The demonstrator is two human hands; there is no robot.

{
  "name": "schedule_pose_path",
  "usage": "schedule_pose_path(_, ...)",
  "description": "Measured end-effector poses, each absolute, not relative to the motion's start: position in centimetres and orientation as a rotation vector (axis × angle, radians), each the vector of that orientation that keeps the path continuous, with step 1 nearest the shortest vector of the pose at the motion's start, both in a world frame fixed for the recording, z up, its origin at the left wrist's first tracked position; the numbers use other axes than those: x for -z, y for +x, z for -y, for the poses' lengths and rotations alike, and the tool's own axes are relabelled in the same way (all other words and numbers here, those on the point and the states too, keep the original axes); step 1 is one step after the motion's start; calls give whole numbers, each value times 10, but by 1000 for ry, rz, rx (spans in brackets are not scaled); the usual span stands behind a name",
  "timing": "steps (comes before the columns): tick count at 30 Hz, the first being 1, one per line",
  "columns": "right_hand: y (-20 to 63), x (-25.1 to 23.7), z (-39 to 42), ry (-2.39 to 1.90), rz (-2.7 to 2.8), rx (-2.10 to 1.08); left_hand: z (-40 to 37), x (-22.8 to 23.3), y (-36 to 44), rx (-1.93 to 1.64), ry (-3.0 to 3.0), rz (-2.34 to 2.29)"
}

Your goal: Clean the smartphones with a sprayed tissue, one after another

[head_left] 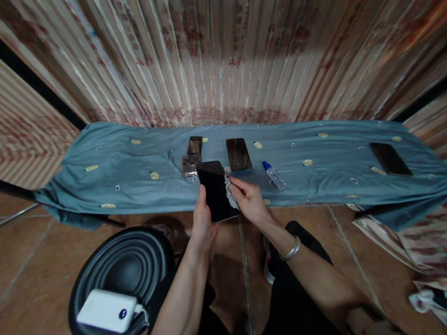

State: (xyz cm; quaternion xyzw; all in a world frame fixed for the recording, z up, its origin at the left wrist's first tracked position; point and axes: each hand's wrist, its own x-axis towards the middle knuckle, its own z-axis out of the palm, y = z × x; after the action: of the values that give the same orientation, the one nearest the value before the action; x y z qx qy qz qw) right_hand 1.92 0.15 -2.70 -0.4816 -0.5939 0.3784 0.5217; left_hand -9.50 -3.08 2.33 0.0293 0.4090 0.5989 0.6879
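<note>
Left hand (pixel 203 222) is wrapped around the edge of a dark phone (pixel 215 191), holding it up over the near edge of the blue cloth (pixel 125 175). Right hand (pixel 248 200) pinches a small white wipe (pixel 230 193) against the phone's right side. 3 more phones (pixel 239 154) and a little spray bottle (pixel 274 175) lie on the cloth.

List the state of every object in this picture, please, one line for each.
Left hand: holding the dark phone upright, screen off.
Right hand: pressing a white cloth against the phone's edge.
Phone behind: lying flat on the blue cloth, screen dark.
Small phone: flat, dark.
Far-right phone: flat, dark.
Spray bottle: lying on its side.
White power bank: resting on the black round object, cable attached.
</note>
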Motion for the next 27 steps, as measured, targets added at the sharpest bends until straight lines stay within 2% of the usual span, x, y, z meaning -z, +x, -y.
schedule_pose_path(13, 17, 12, 44, -1035, 1779, -984, 22, -24, -124, -1497, 86, -920)
schedule_pose_path(27, 17, 8, 43, -877, 2158, -187, 26, -19, -127, -1427, 157, -864)
